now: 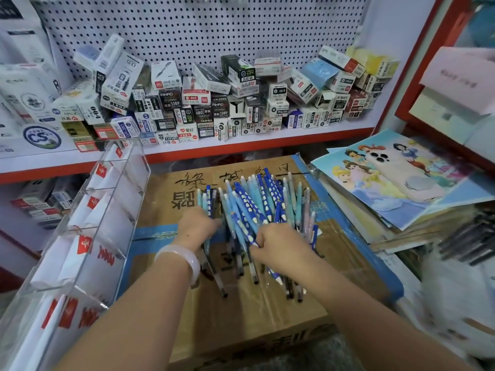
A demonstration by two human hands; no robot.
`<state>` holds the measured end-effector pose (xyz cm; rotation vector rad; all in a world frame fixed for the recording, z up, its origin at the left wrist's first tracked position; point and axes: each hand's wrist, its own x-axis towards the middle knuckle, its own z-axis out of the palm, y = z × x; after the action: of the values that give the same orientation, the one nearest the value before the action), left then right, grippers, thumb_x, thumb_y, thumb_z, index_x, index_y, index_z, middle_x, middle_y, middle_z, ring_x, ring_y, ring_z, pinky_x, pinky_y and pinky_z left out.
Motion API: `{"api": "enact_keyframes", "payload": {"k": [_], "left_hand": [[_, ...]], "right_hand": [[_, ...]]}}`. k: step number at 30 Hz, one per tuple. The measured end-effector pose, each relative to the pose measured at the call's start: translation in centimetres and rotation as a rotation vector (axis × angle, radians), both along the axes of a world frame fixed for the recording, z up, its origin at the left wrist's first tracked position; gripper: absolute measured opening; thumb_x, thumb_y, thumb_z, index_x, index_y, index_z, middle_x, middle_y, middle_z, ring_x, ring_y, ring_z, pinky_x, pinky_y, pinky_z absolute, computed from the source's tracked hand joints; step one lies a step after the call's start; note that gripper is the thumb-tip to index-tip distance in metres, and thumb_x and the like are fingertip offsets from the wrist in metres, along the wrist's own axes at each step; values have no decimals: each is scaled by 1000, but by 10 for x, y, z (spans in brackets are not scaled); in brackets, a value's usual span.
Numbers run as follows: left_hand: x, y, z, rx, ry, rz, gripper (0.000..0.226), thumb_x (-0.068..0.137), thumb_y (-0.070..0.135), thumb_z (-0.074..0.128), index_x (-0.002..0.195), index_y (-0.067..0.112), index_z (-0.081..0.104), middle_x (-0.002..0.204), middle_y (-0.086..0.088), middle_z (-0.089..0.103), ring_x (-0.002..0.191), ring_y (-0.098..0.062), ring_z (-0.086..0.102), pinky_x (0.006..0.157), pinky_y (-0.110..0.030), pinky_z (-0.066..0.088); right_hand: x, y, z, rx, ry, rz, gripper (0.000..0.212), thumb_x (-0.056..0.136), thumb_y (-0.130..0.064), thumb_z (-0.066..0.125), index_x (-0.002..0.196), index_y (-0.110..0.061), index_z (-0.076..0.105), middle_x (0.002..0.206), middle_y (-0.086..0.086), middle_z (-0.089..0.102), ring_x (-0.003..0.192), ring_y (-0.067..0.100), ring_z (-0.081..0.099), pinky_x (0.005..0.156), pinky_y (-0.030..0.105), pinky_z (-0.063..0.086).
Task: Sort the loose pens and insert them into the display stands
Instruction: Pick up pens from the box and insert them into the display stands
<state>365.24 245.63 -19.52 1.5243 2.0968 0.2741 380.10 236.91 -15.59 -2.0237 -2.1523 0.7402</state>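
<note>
From the head camera, both hands work in a heap of loose pens (pixel 257 210) spread across the top of a brown cardboard box (pixel 241 317) sealed with blue tape. The left hand (pixel 197 226), with a pale bangle (pixel 184 259) on its wrist, lies knuckles up at the near left edge of the heap; its fingers are curled down among the light blue and dark blue barrels, though whether they truly close round any pen cannot be told, since the fingertips are hidden. The right hand (pixel 278 243) sits just beside it, at the middle of the heap, fingers bent tight and pinching a dark blue pen with white spots (pixel 247 228) that slants up and away to the left of that hand. More pens fan out beyond both hands, caps pointing away, and their dark tips stick out toward the person beneath the wrists. To the left of the left hand stands a clear acrylic display stand (pixel 88 228), stepped in compartments that bear white cards with red marks. Beyond the hands, a red-edged shelf (pixel 241 145) carries a jumble of small pen boxes (pixel 214 103) against a white pegboard (pixel 201 25). To the right of the right hand lies a stack of cartoon princess picture sheets (pixel 375 183) with a phone in a pale case (pixel 404 172) resting on top.
</note>
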Motion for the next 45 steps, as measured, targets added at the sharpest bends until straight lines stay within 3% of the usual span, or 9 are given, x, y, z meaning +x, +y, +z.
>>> {"api": "enact_keyframes", "payload": {"k": [3,7,9,13,16,23,33,40,45], "left_hand": [[-1,-6,3,49,-47,8,27,89,26,58,76,4,48,70,-5,47,69,-20,47,65,-28,37],[-8,-10,0,122,-176,80,26,93,19,49,78,-3,52,76,-16,53,71,-27,50,64,-29,42],[-15,-12,-7,128,-410,180,29,91,14,48,65,1,48,68,-19,55,68,-30,56,64,-35,50],[-25,-23,-9,128,-657,318,29,92,13,46,65,6,44,54,-12,46,58,-27,46,64,-38,37],[-23,-35,9,131,-797,292,27,88,5,45,62,5,44,34,-2,44,42,-21,39,51,-29,34],[27,-90,83,145,-1029,10,16,90,0,52,77,9,48,58,-3,36,34,-6,33,34,-14,26],[137,-203,141,19,-1082,-505,9,93,11,52,84,10,52,48,4,57,37,-6,32,37,-17,26],[174,-244,151,29,-1030,-593,14,91,10,56,78,8,51,57,2,65,37,-6,35,37,-18,30],[210,-274,150,-56,-1021,-690,12,92,12,54,94,-1,53,47,2,60,35,-7,32,36,-17,30]], "right_hand": [[18,-4,14,83,243,-119,23,91,-23,53,73,-9,49,64,9,43,60,25,46,86,37,47],[34,-15,21,166,441,-277,28,91,-23,54,68,-10,47,58,4,40,53,14,36,61,24,40],[36,-20,23,184,481,-306,33,91,-23,55,63,-13,41,53,-1,36,49,11,33,57,22,37],[35,-29,28,202,507,-293,29,92,-23,53,67,-11,44,53,-2,35,49,11,33,58,19,38],[36,-37,34,192,572,-314,28,93,-23,53,69,-12,44,54,-2,36,51,12,35,60,17,41],[55,-63,71,224,697,-362,24,93,-27,53,78,-8,56,70,9,51,62,18,46,65,30,42],[137,-148,121,376,840,-466,28,94,-25,55,71,-9,55,61,-3,54,52,6,46,47,12,41],[195,-204,129,467,1069,-630,24,96,-23,51,77,-9,57,70,3,54,55,6,46,51,16,42],[231,-244,143,555,1061,-684,23,96,-14,51,75,-8,58,66,6,54,47,2,51,50,14,46]]}}
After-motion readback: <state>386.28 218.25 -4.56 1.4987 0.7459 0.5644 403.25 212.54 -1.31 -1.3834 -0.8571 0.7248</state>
